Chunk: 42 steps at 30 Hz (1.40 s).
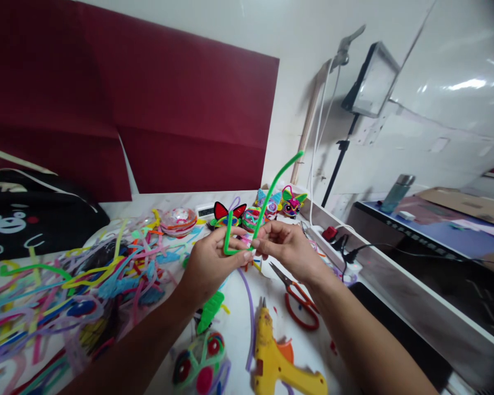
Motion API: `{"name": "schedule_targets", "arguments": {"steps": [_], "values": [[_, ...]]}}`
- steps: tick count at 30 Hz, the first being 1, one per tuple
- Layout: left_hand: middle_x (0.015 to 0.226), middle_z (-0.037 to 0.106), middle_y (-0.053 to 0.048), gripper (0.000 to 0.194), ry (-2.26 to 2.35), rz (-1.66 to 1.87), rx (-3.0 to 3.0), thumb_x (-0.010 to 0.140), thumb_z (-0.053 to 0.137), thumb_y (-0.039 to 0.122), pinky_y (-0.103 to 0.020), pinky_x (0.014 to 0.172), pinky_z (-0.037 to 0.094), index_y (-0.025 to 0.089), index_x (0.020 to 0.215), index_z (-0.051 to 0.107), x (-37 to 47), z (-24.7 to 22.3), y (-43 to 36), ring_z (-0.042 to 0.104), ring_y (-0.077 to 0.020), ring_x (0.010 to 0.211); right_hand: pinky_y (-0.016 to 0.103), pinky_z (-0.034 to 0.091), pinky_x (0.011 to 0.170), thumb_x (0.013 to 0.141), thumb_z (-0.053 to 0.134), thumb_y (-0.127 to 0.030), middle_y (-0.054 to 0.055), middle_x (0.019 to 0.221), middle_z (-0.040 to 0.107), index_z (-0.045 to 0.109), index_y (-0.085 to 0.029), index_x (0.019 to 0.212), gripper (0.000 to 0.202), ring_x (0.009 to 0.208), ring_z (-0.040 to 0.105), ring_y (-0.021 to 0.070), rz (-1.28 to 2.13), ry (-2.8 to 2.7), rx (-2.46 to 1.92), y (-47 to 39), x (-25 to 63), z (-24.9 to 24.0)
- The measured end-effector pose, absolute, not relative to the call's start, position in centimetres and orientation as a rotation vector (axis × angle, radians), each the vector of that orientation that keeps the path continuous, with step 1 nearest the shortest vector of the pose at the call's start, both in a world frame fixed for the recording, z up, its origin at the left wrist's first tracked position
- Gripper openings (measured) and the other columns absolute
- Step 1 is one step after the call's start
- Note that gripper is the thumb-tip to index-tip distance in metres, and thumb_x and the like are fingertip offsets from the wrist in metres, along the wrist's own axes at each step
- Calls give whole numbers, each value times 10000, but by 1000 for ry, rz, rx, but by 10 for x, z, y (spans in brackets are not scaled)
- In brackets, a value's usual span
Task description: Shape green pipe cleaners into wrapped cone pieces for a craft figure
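Observation:
A bright green pipe cleaner is bent into a rough U, its longer end rising to the upper right. My left hand pinches its lower bend between thumb and fingers. At the right-hand bend, the fingertips of my right hand grip the same strand. Beneath the hands, a purple pipe cleaner lies on the white table. Orange-handled scissors rest under my right wrist, blades pointing up-left. Closer to me lies a yellow glue gun, nozzle facing away.
A tangled heap of colourful pipe cleaners spreads across the left. Several small decorated animal-face crafts stand at the back. A craft with red round eyes lies in front. At right are a power strip and a black flat object.

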<state>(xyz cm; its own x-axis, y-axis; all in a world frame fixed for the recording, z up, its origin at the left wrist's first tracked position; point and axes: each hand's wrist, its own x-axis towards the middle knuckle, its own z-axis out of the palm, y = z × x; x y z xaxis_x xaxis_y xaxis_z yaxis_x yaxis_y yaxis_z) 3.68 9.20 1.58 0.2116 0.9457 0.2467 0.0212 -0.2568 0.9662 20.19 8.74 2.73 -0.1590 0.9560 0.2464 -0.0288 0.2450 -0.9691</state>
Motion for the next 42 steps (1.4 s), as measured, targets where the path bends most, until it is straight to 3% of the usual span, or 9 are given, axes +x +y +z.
{"name": "schedule_targets", "arguments": {"steps": [17, 28, 35, 42], "values": [[743, 751, -25, 524, 1175, 1433, 1737, 594, 793, 279, -335, 761, 550, 184, 1077, 614, 37, 12, 89, 717, -233, 733, 236, 385, 499, 604, 801, -398, -33, 566, 569, 574, -157, 730, 354, 507, 503, 97, 1196, -1461, -935, 87, 202, 24], [788, 738, -25, 601, 1054, 1404, 1639, 592, 803, 243, -333, 771, 559, 198, 1154, 596, 37, 5, 92, 708, -232, 793, 236, 396, 511, 618, 794, -378, -35, 568, 565, 575, -158, 723, 327, 513, 508, 97, 1194, -1487, -961, 87, 204, 25], [854, 710, -74, 369, 929, 1372, 1535, 819, 602, 398, -291, 578, 579, 137, 1079, 599, 33, 15, 91, 684, -209, 727, 223, 363, 493, 635, 783, -336, -49, 565, 528, 568, -152, 724, 296, 502, 461, 79, 1212, -1529, -976, 84, 204, 26], [710, 683, -33, 303, 1004, 1400, 1511, 777, 652, 364, -182, 351, 401, 137, 976, 638, 31, 19, 92, 546, -106, 448, 219, 371, 505, 644, 759, -255, -63, 564, 503, 552, -156, 722, 243, 500, 448, 71, 1285, -1486, -948, 81, 199, 26]]}}
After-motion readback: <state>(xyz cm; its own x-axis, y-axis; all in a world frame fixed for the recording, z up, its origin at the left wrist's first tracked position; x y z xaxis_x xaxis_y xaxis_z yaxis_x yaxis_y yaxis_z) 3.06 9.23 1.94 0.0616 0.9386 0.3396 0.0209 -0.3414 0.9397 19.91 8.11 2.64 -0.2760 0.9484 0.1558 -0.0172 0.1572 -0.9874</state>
